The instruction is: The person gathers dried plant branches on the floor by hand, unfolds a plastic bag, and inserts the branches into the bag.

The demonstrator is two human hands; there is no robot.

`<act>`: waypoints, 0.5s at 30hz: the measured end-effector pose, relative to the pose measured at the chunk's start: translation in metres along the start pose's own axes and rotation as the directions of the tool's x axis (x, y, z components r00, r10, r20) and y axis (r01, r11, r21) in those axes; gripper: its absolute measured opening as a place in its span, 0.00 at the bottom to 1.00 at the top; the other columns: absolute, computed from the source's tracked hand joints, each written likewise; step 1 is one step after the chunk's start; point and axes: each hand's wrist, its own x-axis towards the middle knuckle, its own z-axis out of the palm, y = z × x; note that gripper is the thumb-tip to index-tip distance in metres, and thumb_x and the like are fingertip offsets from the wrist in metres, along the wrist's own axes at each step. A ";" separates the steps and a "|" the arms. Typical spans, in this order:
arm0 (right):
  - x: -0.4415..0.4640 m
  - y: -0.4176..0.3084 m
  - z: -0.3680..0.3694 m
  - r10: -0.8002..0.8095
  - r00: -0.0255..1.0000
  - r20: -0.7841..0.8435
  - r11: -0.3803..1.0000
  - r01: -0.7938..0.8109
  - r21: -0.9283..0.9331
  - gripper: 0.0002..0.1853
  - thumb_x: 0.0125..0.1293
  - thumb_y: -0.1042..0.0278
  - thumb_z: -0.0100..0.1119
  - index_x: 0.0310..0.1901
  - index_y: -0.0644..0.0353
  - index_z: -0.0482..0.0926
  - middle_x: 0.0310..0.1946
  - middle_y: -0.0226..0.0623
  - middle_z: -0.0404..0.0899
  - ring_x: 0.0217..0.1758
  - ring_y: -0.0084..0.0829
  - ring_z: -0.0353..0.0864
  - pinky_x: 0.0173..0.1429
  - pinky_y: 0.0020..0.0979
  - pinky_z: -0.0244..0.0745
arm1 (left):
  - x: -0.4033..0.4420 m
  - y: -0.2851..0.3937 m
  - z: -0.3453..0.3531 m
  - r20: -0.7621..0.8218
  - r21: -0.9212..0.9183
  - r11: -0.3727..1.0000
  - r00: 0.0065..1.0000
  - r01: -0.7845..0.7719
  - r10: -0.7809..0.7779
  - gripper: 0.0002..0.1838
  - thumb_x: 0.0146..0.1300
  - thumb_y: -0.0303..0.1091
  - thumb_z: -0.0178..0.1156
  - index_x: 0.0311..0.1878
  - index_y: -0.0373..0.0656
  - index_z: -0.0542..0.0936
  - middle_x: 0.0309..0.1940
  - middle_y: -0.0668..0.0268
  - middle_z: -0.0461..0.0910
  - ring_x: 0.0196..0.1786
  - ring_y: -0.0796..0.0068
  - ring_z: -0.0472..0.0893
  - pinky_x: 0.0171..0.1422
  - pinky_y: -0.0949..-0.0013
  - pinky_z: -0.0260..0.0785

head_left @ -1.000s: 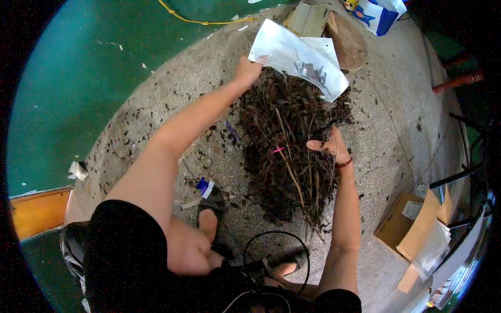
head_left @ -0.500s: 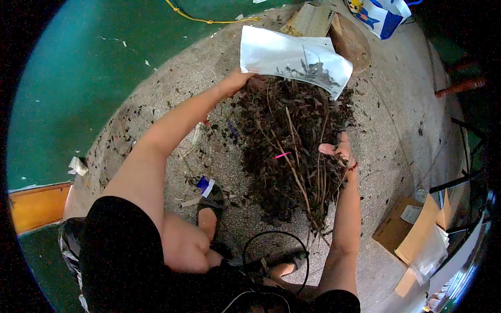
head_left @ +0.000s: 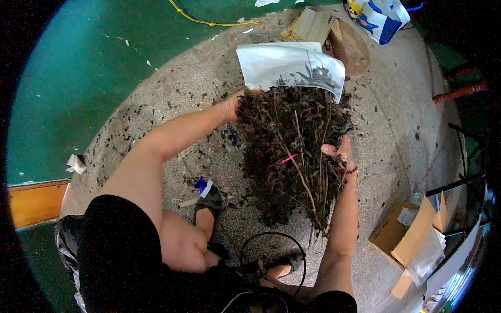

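A large bundle of dried, dark-leaved plant stems point(head_left: 284, 151) spreads out before me, its bare stalk ends pointing toward my feet. A pink tie point(head_left: 288, 158) lies across some stalks. Over the far leafy end sits the mouth of a white plastic bag point(head_left: 282, 65), partly see-through, with dark leaves showing inside. My left hand point(head_left: 234, 106) is closed at the bag's near left rim, against the bundle's side; its fingertips are partly hidden. On the right side my right hand point(head_left: 342, 155) grips the bundle, thumb on top, the other fingers mostly hidden by leaves.
Leaf crumbs litter the speckled floor point(head_left: 386, 156). Beyond the bag are a woven mat piece point(head_left: 307, 25) and a blue-and-white bag point(head_left: 380, 18). An opened cardboard box point(head_left: 396, 227) stands at right. A yellow cord point(head_left: 211, 23) lies at far left; a black hoop point(head_left: 274, 235) is near my feet.
The white bag has come down toward me over the leafy end. My left hand has moved slightly nearer and left. The right hand stays at the bundle's side.
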 end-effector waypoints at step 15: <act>-0.015 -0.100 0.103 -0.001 0.982 -0.188 0.654 -0.141 -0.743 0.56 0.34 0.51 0.69 0.60 0.73 0.48 0.59 0.60 0.54 0.63 0.53 0.53 0.63 0.49 0.49 | 0.031 -0.034 0.023 -0.339 -0.005 1.000 0.941 -0.017 0.014 0.19 0.64 0.36 0.38 0.48 0.32 0.72 0.43 0.52 0.77 0.44 0.60 0.77 0.52 0.57 0.69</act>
